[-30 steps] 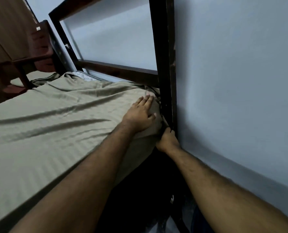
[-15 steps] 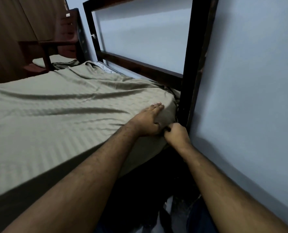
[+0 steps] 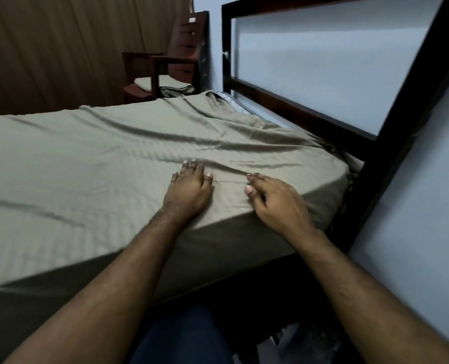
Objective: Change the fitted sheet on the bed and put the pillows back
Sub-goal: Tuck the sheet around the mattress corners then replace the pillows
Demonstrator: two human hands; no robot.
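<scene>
Head view: both hands (image 3: 189, 191) flat on olive sheet (image 3: 86, 164).

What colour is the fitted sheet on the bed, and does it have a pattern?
The fitted sheet is olive green with faint woven stripes, seen in the head view.

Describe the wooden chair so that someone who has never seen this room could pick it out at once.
Start at the dark headboard frame of the bed and follow it to its far end. Past the mattress's far corner, against the brown curtain, stands the wooden chair. It alone is reddish wood with armrests and a pale seat cushion.
</scene>
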